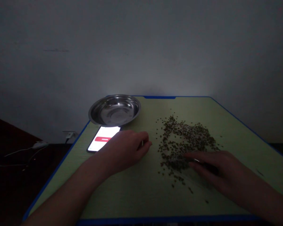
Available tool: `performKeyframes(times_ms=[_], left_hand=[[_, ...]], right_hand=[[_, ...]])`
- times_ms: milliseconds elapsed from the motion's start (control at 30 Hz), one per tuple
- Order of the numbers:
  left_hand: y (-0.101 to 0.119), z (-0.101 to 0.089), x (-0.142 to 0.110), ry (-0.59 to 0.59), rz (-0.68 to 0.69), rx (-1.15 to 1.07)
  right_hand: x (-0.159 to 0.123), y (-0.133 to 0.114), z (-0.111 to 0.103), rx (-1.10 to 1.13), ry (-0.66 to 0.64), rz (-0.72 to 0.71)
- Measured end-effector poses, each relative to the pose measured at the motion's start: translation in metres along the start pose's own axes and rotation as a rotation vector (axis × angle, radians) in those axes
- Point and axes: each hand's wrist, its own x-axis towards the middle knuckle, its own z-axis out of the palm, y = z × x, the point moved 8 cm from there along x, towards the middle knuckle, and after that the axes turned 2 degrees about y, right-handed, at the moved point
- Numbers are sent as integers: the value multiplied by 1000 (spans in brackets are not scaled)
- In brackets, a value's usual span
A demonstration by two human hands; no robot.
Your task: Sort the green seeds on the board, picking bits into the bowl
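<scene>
Small dark seeds or beans (pixel 193 135) lie spread in a loose heap, mixed with finer pale grains, on the pale green table. My right hand (pixel 219 169) reaches in from the right, with thumb and forefinger stretched towards the near part of the heap. Between those fingers shows a small shiny metal-looking piece (pixel 197 160); the dimness hides its kind. Left of the heap, my left hand (pixel 133 146) hovers over or rests on the table with its fingers curled into a pinch. Whatever it may hold is hidden.
A shallow steel basin (pixel 118 121) stands at the table's back left. In front of it lies a lit phone (pixel 100 142), partly covered by my left wrist. Blue edging rims the table (pixel 146 201); a wall stands behind it. A plug and cables (pixel 70 135) are at the left.
</scene>
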Motion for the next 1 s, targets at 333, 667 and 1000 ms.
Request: performKeyframes(times_ms=[333, 667, 1000], left_hand=[[2, 0, 0, 4, 12, 7], [0, 1, -2, 19, 22, 7], [1, 0, -1, 6, 19, 8]], right_hand=[[-3, -1, -2, -21, 26, -31], [6, -3, 4, -23, 4, -18], [18, -9, 7, -61, -22, -22]])
